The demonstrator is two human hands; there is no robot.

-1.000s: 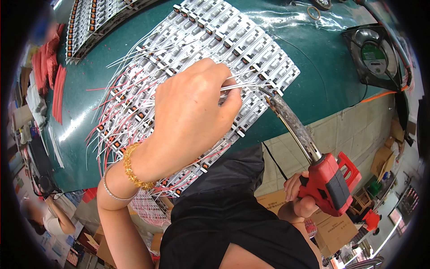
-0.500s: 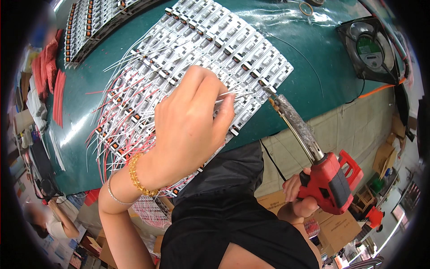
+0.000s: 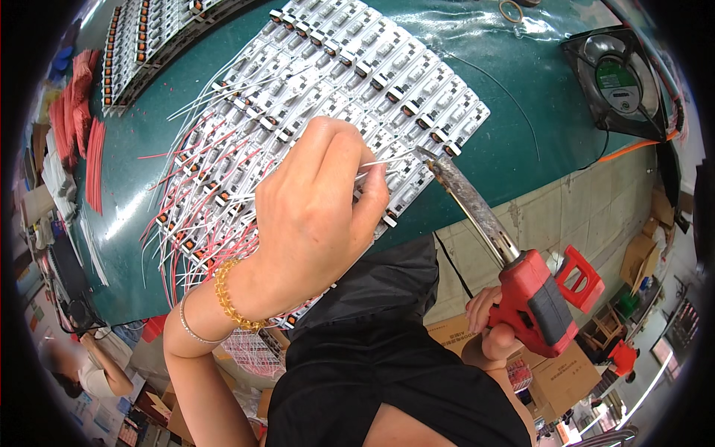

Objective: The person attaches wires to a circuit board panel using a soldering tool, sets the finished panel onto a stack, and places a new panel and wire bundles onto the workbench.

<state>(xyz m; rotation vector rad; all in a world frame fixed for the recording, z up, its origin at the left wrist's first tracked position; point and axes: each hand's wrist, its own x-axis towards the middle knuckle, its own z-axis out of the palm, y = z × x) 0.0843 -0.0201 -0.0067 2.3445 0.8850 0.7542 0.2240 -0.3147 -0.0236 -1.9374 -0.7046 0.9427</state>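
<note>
My left hand (image 3: 316,201) is closed in a pinch on white wires (image 3: 391,159), whose ends reach toward the soldering tip. It hovers over a large panel of white circuit boards (image 3: 372,48) set in rows. In my right hand (image 3: 493,328) is a red and black soldering gun (image 3: 538,302), gripped by its handle. Its dark metal barrel (image 3: 469,194) points up and left, and the tip is at the wire ends over the boards' right part. Many red and white wires (image 3: 197,231) stick out of the panel's left side. My left fingers hide some boards.
A green table (image 3: 506,141) carries the panel. A second stack of boards (image 3: 160,37) lies at the far left, beside bundles of red wire (image 3: 95,160). A black fan (image 3: 617,82) stands at the right. Cardboard boxes (image 3: 566,384) are below; another person (image 3: 93,365) sits lower left.
The soldering gun has shifted left, bringing its tip closer to my left fingers and the wire ends. My left hand stays nearly in place, still pinching white wires.
</note>
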